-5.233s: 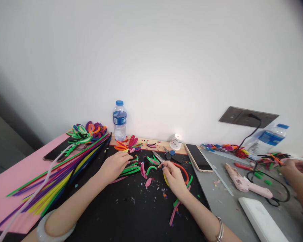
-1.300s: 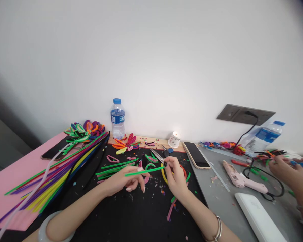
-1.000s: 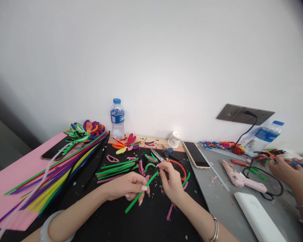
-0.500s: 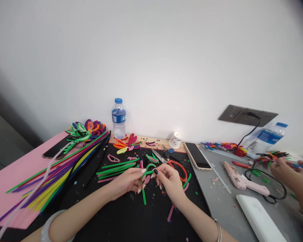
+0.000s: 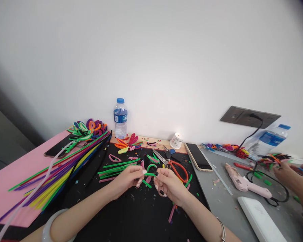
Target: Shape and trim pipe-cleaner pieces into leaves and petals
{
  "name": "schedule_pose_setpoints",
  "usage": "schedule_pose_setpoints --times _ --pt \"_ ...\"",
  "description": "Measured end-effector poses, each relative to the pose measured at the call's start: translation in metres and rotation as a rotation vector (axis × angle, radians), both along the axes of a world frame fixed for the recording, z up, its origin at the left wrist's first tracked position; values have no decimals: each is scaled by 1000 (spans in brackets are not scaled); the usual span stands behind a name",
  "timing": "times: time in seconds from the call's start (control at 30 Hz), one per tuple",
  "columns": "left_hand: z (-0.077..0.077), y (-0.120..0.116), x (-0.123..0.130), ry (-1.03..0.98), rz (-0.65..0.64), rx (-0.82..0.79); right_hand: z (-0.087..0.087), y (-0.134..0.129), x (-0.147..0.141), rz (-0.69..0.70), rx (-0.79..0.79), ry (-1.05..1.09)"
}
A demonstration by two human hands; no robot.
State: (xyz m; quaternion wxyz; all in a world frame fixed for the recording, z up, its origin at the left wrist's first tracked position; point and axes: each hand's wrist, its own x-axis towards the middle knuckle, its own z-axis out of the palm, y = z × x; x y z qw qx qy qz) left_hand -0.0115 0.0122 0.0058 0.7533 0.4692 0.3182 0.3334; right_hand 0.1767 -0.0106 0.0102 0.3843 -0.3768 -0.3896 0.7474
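Between my two hands stretches a short green pipe cleaner, pinched near each end. My left hand grips one end between thumb and forefinger. At the other end, my right hand closes thumb and finger on it. Just behind lies a curved green pipe cleaner piece on the black mat. Orange-handled scissors lie beyond my right hand. Cut green pipe cleaners rest beyond my left wrist, near a pink loop.
Long coloured pipe cleaners spread at left. A water bottle, paper cup and phone stand or lie along the back. At right are a pink glue gun, its cord, a white box and another person's hands.
The green pipe cleaner between my fingers was bent into a curve and is now pulled straight, lying level. My hands have shifted slightly, and the view has moved a little.
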Motion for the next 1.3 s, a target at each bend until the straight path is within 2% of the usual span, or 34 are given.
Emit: schedule_pose_setpoints --times 0.27,0.4,1.0,1.3 --pt "-1 -1 0 -9 -16 32 5 -1 1 85 -45 -30" --pt "1 -1 -1 20 16 63 6 -2 1 130 -62 9" --pt "0 -2 0 81 17 118 4 -1 1 111 -128 -7" --pt "-5 0 2 186 42 189 5 -2 0 99 -142 43"
